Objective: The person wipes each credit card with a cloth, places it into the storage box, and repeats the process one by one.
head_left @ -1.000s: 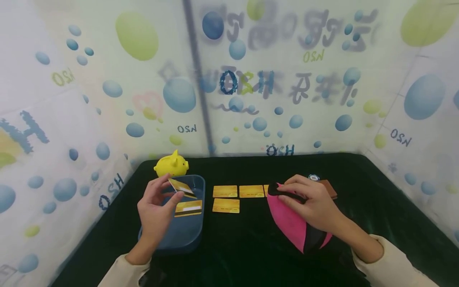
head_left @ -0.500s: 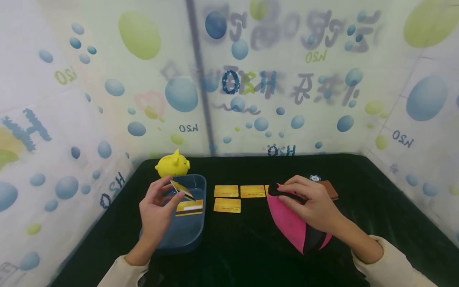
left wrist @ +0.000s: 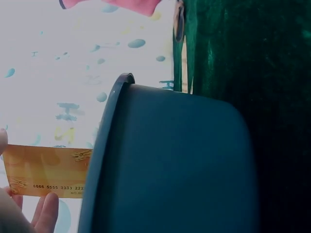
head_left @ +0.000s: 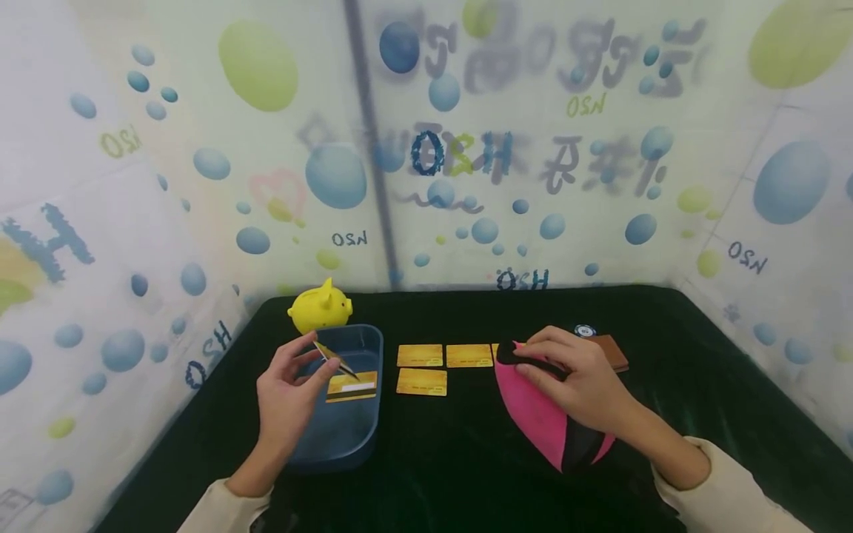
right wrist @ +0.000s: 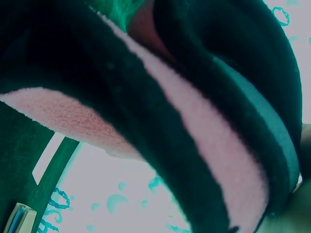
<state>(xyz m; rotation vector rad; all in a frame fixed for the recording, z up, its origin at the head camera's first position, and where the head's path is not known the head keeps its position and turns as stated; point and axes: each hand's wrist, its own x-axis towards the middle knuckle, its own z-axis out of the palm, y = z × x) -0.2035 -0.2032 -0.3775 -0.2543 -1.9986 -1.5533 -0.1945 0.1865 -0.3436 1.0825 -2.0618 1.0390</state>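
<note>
My left hand [head_left: 288, 396] pinches a gold bank card [head_left: 333, 359] between thumb and fingers, above the blue plastic tray [head_left: 336, 443]. The head view shows this card nearly edge-on; in the left wrist view the printed face of the bank card [left wrist: 46, 171] shows beside the tray's outer wall [left wrist: 180, 160]. A second bank card [head_left: 351, 388], stripe side up, is at the tray. My right hand [head_left: 578, 376] grips a soft pink-and-black cloth item [head_left: 533, 414] by its black edge. The right wrist view is filled by folds of this cloth item [right wrist: 204, 131]; its exact kind is unclear.
Gold bank cards lie on the dark green cloth: two in the back row [head_left: 420, 355], one in front [head_left: 422, 382], and another partly hidden by the pink item. A yellow piggy bank [head_left: 320, 308] stands behind the tray. A poker chip [head_left: 584, 331] and brown wallet [head_left: 614, 352] lie back right.
The bank card in my left hand has turned from showing its striped side to nearly edge-on. My right hand and the pink-and-black cloth item have hardly moved.
</note>
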